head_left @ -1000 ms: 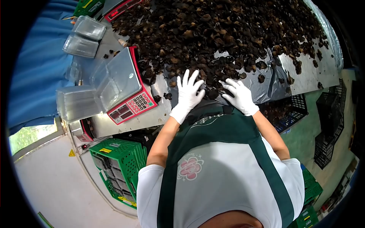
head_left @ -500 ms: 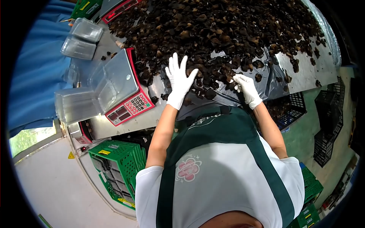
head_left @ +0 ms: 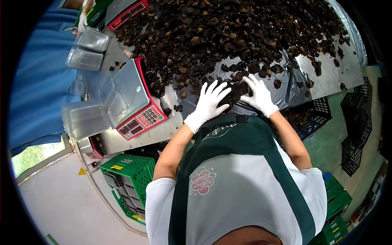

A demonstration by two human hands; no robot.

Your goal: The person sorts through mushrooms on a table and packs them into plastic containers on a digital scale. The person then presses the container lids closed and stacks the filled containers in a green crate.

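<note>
We stand at a metal table (head_left: 330,83), its far end cut off by the view. Across its far side spreads a heap of dark, curled pieces (head_left: 228,32), thinning towards us over a black plastic sheet (head_left: 286,93). On the left sits a red-framed scale (head_left: 151,116), its display too small to read, with clear boxes (head_left: 81,118) beside it. Our gloved left hand (head_left: 208,106) and right hand (head_left: 258,97) have drawn closer around a small dark cluster (head_left: 233,92) near our apron (head_left: 241,136); the right, pinched half a second ago, has opened out. The cluster now has a hand on either side. All visible fingers are spread, clenching nothing; we cannot tell what lies under the palms. At far left, a co-worker's gloved hand (head_left: 82,21) has appeared, partly cut off.
</note>
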